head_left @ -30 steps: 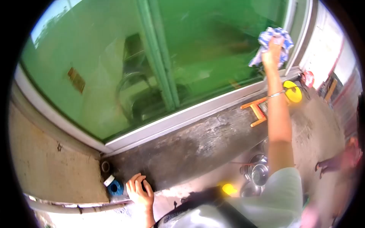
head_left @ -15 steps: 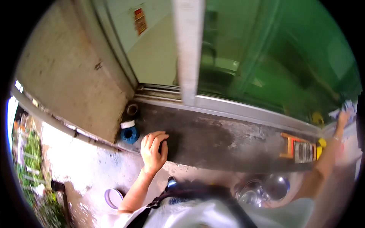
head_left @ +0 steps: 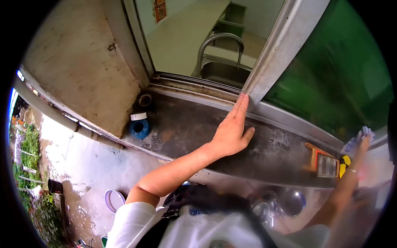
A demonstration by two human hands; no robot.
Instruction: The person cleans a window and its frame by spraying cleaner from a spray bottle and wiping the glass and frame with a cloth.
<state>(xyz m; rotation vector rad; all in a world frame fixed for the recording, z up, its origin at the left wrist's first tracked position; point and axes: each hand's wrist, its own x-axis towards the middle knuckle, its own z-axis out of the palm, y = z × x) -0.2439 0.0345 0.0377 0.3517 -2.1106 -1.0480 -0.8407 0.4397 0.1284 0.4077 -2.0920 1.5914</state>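
My left hand [head_left: 232, 131] is stretched out over the dark ledge [head_left: 182, 120], its fingertips at the lower end of the sliding window frame [head_left: 275, 51]. The fingers are straight and nothing is in them. At the far right, my right hand [head_left: 364, 142] grips a crumpled white and blue cloth [head_left: 359, 138] near the lower corner of the green glass [head_left: 331, 78]. Below it on the ledge are a grater in an orange frame [head_left: 326, 166] and a yellow object [head_left: 344, 165].
A blue roll [head_left: 139, 129] and a round pot [head_left: 145, 100] stand at the ledge's left end. Metal bowls [head_left: 290, 201] lie below the ledge. Behind the window opening are a faucet [head_left: 219, 36] and sink [head_left: 225, 74]. A pipe [head_left: 58, 111] runs along the left.
My left hand has moved from the ledge's front edge up to the window frame, fingers straightened. The view has swung left, and the window now shows an opening. The cloth is lower against the glass.
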